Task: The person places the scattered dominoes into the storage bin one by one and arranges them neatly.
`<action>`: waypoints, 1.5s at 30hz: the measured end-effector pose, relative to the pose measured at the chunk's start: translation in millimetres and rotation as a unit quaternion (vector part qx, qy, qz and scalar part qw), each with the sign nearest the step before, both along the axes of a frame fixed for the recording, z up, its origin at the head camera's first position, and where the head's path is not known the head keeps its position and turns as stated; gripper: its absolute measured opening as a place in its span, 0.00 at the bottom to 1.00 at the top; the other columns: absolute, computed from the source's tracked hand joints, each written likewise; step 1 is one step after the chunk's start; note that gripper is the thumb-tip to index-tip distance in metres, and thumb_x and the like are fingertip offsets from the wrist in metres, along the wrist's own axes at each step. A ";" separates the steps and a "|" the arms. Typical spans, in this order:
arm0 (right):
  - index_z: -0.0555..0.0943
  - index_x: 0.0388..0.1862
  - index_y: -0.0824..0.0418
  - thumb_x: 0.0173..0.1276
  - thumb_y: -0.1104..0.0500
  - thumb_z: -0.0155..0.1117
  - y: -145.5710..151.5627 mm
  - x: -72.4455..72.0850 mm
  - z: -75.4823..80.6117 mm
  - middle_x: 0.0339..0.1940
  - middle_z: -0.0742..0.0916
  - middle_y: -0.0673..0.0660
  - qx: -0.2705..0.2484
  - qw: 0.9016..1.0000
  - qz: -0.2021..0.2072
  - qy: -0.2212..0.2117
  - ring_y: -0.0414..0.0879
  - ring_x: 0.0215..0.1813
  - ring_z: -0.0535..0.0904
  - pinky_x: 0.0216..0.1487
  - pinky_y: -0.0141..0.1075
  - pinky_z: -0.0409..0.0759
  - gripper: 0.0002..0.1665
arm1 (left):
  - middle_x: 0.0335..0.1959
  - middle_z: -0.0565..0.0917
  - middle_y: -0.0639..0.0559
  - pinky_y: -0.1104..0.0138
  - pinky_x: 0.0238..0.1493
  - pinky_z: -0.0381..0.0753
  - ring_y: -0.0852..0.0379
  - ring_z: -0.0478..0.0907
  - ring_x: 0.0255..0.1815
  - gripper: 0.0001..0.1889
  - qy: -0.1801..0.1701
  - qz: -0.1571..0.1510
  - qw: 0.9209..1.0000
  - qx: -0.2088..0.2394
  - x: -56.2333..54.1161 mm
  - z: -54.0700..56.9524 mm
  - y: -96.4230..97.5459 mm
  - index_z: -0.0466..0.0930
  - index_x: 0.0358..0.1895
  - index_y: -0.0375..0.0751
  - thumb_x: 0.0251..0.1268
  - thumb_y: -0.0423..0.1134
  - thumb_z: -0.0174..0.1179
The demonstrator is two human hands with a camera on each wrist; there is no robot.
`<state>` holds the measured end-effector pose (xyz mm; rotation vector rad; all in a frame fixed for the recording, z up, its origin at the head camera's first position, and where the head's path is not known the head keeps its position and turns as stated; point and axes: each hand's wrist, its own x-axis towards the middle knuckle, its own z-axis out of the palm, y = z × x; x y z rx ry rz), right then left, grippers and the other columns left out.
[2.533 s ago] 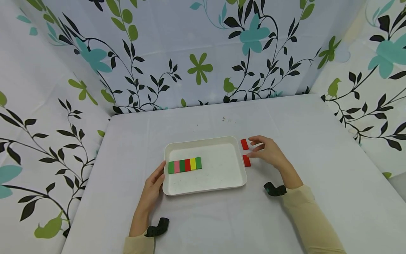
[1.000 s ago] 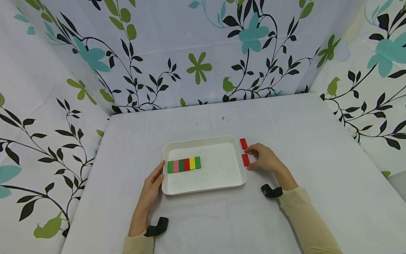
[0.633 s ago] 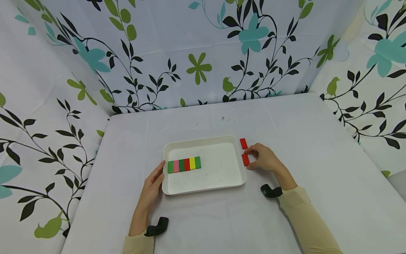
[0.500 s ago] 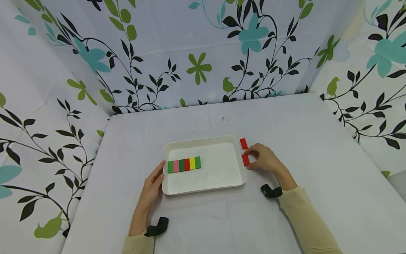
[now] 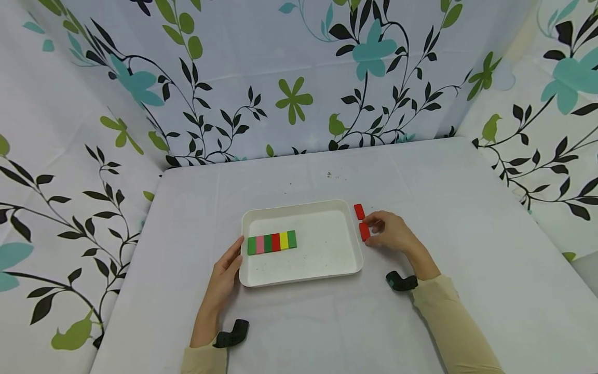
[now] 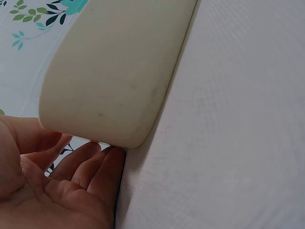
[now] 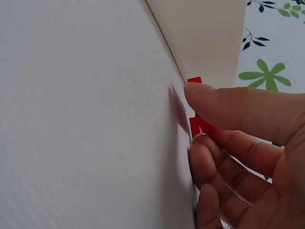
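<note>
In the head view, my right hand point(image 5: 391, 234) pinches a small flat red block point(image 5: 364, 232) between thumb and fingers, just beyond the right end of a white tray point(image 5: 322, 265). A second red block point(image 5: 358, 211) lies on the table slightly farther back. In the right wrist view, the thumb covers part of the red pieces, and a shadow falls on the cloth beside them. My left hand point(image 5: 226, 272) rests against the tray's left end, fingertips touching its outer wall. Inside the tray, a row of green, pink, red and yellow blocks point(image 5: 272, 243) lies side by side toward the left.
White cloth covers the table point(image 5: 299, 327). Small dark crumbs point(image 5: 329, 175) lie behind the tray. A patterned curtain point(image 5: 261, 78) with leaves and flowers stands along the back and both sides. A black wrist device point(image 5: 232, 334) is on each wrist.
The right hand came down from above the red blocks to the nearer one and pinched it. That block has since shifted slightly back and to the right. The left hand and tray stay put.
</note>
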<state>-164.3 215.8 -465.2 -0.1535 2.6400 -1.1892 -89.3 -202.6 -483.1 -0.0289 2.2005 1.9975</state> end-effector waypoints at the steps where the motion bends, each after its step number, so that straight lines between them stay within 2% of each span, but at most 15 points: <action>1: 0.79 0.55 0.65 0.50 0.65 0.77 1.0 0.0 0.7 0.45 0.84 0.61 -0.003 1.000 -0.003 -0.003 0.51 0.45 0.77 0.40 0.35 0.77 0.31 | 0.79 0.54 0.50 0.86 0.63 0.61 0.54 0.46 0.80 0.26 0.000 0.000 1.000 0.000 0.2 0.0 0.1 0.54 0.78 0.44 0.80 0.33 0.40; 5: 0.78 0.57 0.65 0.53 0.65 0.75 4.4 0.4 4.2 0.47 0.84 0.63 -0.024 1.000 -0.014 -0.009 0.52 0.46 0.80 0.42 0.35 0.79 0.30 | 0.79 0.54 0.50 0.86 0.63 0.60 0.54 0.46 0.80 0.26 0.000 -0.002 1.000 -0.001 1.5 0.1 0.5 0.54 0.78 0.45 0.80 0.33 0.40; 10: 0.77 0.57 0.65 0.56 0.65 0.73 5.4 -0.2 13.0 0.47 0.84 0.64 -0.050 0.998 -0.029 0.010 0.54 0.47 0.80 0.44 0.36 0.80 0.28 | 0.79 0.54 0.50 0.86 0.64 0.59 0.54 0.46 0.80 0.26 0.004 -0.005 1.000 -0.001 2.4 1.3 0.9 0.54 0.78 0.45 0.80 0.33 0.40; 15: 0.77 0.58 0.65 0.58 0.64 0.73 2.8 -0.7 25.1 0.46 0.83 0.63 -0.079 0.996 -0.042 0.027 0.52 0.46 0.79 0.42 0.30 0.80 0.28 | 0.79 0.54 0.50 0.86 0.64 0.59 0.55 0.46 0.80 0.26 0.003 -0.003 1.000 -0.003 2.6 2.2 0.6 0.53 0.78 0.45 0.80 0.33 0.40; 19: 0.77 0.59 0.67 0.58 0.65 0.73 -5.7 1.6 35.7 0.47 0.83 0.65 -0.127 0.990 -0.041 0.044 0.51 0.45 0.79 0.41 0.23 0.79 0.29 | 0.79 0.54 0.50 0.86 0.64 0.59 0.55 0.46 0.80 0.26 0.001 -0.002 1.000 -0.005 2.3 2.8 0.4 0.53 0.78 0.44 0.80 0.33 0.40; 24: 0.77 0.59 0.68 0.57 0.68 0.73 -23.2 3.5 44.4 0.49 0.82 0.67 -0.184 0.981 -0.037 0.054 0.50 0.45 0.79 0.42 0.23 0.80 0.29 | 0.79 0.54 0.50 0.86 0.64 0.59 0.55 0.46 0.80 0.26 0.001 -0.001 1.000 -0.005 2.0 3.4 0.4 0.53 0.78 0.44 0.80 0.33 0.40; 34: 0.77 0.59 0.67 0.56 0.68 0.74 -63.2 6.5 49.8 0.47 0.82 0.65 -0.211 0.976 -0.005 0.048 0.49 0.43 0.79 0.41 0.23 0.79 0.30 | 0.79 0.55 0.52 0.86 0.64 0.59 0.57 0.47 0.80 0.26 -0.006 0.002 1.000 -0.009 1.5 3.8 1.3 0.54 0.78 0.46 0.80 0.33 0.40; 45: 0.79 0.57 0.62 0.55 0.65 0.76 -106.4 2.4 42.0 0.45 0.84 0.60 -0.181 0.983 -0.015 0.019 0.49 0.44 0.79 0.43 0.30 0.81 0.29 | 0.79 0.54 0.52 0.86 0.64 0.59 0.57 0.46 0.80 0.26 -0.004 0.000 1.000 -0.009 1.8 3.5 0.7 0.54 0.78 0.46 0.80 0.33 0.40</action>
